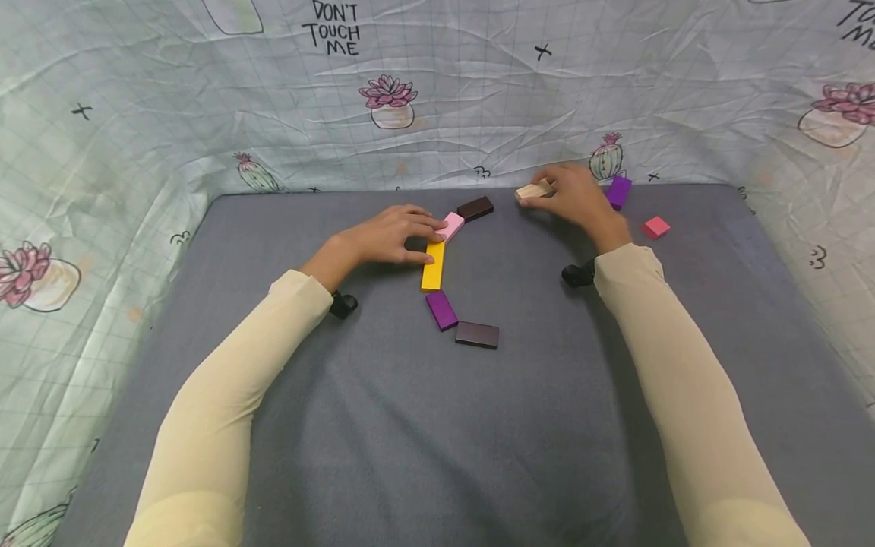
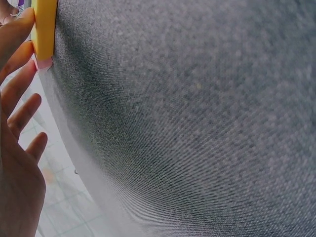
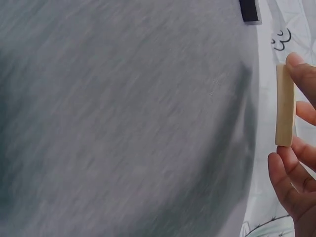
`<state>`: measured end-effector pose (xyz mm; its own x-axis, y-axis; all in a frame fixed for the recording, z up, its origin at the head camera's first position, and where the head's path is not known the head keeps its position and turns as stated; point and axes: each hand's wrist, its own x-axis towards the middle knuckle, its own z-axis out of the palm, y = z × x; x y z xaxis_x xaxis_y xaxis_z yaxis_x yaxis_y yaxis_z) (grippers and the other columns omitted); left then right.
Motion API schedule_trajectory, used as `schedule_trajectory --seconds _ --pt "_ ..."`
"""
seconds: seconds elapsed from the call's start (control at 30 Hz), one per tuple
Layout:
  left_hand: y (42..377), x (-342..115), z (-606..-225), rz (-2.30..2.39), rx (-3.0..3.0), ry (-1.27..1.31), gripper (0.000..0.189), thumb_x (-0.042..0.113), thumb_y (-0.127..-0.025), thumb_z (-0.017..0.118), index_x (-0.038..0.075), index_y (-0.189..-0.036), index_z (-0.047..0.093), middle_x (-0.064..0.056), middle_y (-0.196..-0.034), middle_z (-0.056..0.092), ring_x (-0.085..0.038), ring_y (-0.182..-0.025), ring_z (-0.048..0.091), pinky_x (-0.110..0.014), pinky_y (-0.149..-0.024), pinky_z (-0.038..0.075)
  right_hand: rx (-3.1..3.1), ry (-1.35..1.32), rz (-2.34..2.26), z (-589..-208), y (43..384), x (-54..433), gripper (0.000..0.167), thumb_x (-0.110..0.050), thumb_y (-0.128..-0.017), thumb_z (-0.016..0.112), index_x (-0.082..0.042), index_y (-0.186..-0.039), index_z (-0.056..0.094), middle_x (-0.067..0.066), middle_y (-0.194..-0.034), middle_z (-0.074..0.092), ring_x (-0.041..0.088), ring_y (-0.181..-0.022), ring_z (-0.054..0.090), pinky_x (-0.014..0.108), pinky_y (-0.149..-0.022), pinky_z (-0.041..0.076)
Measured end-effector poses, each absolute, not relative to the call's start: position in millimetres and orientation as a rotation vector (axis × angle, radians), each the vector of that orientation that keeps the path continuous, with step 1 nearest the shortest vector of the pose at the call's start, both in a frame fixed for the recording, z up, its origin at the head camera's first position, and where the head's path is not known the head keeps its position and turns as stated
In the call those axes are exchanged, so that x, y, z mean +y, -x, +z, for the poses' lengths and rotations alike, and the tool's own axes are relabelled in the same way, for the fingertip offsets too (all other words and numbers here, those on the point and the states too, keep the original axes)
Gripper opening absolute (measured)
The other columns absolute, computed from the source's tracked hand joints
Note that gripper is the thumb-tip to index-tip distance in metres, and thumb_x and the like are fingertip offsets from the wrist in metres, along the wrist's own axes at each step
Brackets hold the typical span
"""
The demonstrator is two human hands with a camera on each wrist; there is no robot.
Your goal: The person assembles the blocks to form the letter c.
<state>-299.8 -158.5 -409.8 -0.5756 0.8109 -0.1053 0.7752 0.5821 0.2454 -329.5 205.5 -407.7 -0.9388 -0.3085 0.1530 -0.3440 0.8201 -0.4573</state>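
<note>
My left hand (image 1: 388,234) touches the row of blocks with extended fingers. Its thumb tip lies at the yellow block (image 1: 432,273), and its index fingertip is at the pink block (image 1: 451,226). In the left wrist view the yellow block (image 2: 44,29) stands against the fingertips, and the other fingers spread free. Near the back edge, my right hand (image 1: 577,199) pinches a plain wooden block (image 1: 533,190) by its ends between thumb and fingers. In the right wrist view the wooden block (image 3: 285,106) is raised off the grey cloth.
A dark brown block (image 1: 475,208) lies beyond the pink one. A purple block (image 1: 441,311) and another dark brown block (image 1: 477,335) continue the curve toward me. Right of my right hand are a purple block (image 1: 618,192) and a red block (image 1: 656,227). A printed cloth (image 1: 451,137) rises behind.
</note>
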Motion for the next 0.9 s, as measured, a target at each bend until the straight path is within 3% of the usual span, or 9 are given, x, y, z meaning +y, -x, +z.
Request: schedule_trajectory --seconds 0.37,0.57,0.7,0.9 --pt "298.4 -158.0 -406.8 0.256 2.600 -1.328 0.054 0.048 -0.096 0.067 0.017 -0.140 0.064 0.001 -0.155 0.049 -0.029 -0.144 0.037 -0.053 -0.120 0.022 -2.970 -0.544 0.712 -405.5 338.8 181.7 0.049 -0.037 -0.085 0.082 0.000 -0.114 0.069 0.027 -0.112 0.065 0.040 -0.103 0.058 0.055 -0.093 0.044" --pt "299.2 -158.9 -408.4 0.236 2.601 -1.317 0.055 0.050 -0.096 0.066 0.018 -0.141 0.063 0.002 -0.155 0.049 -0.028 -0.144 0.036 -0.053 -0.120 0.023 -3.086 -0.538 0.730 -408.6 339.9 173.3 0.053 -0.040 -0.090 0.077 0.003 -0.121 0.068 0.028 -0.126 0.055 0.040 -0.115 0.049 0.054 -0.101 0.041" --pt "298.9 -158.3 -407.6 0.242 2.599 -1.329 0.054 0.049 -0.096 0.066 0.018 -0.141 0.064 0.001 -0.154 0.050 -0.028 -0.144 0.037 -0.053 -0.119 0.023 -3.104 -0.630 0.668 -408.7 342.1 174.6 0.049 -0.032 -0.090 0.078 0.004 -0.121 0.069 0.027 -0.125 0.060 0.040 -0.120 0.050 0.052 -0.104 0.040" --pt "298.9 -158.5 -407.3 0.236 2.603 -1.331 0.054 0.049 -0.096 0.066 0.018 -0.141 0.064 0.001 -0.155 0.050 -0.028 -0.144 0.037 -0.053 -0.120 0.023 -3.020 -0.822 0.569 -408.4 344.0 181.0 0.032 -0.014 -0.090 0.076 0.004 -0.115 0.071 0.025 -0.110 0.067 0.038 -0.103 0.059 0.052 -0.093 0.046"
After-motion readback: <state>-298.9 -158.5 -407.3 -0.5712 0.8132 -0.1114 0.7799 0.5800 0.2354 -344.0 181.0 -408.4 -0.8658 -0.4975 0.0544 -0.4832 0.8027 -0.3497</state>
